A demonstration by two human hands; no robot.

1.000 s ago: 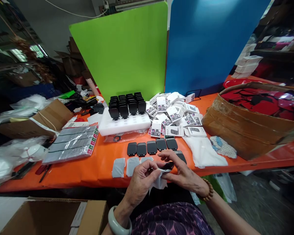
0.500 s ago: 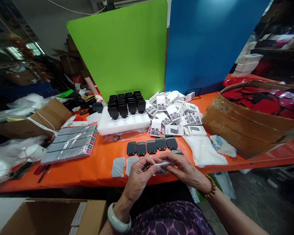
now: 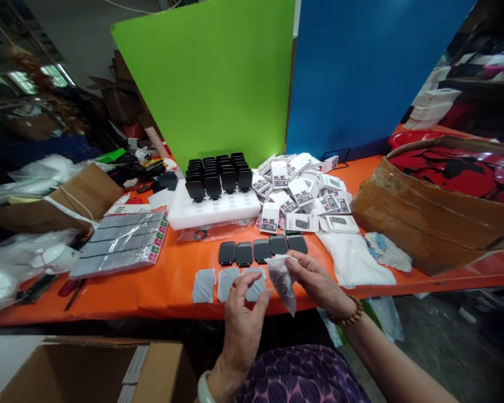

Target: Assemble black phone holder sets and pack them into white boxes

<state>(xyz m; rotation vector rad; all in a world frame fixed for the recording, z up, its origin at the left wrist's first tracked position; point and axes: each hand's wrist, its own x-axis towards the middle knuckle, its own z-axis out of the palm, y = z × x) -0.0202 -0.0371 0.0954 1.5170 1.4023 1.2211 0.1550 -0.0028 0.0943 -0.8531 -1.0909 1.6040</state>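
My right hand pinches a limp, whitish translucent pouch by its upper edge, over the table's front edge. What is inside the pouch, if anything, I cannot make out. To its left, my left hand is raised with thumb and fingers apart, holding nothing. Beyond the hands, several flat black square pads lie in a row on the orange table. Closer to me are three grey pieces in thin whitish film, the rightmost partly behind my left fingers.
Upright black holders stand in a white foam block. Right of it are piled small white boxes, a white cloth and a large carton of red pieces. A grey wrapped stack lies left; an open carton stands below.
Both hands were together on a thin whitish item. My left hand has let go and moved down towards me, its fingers spreading. The pouch now hangs from my right hand.
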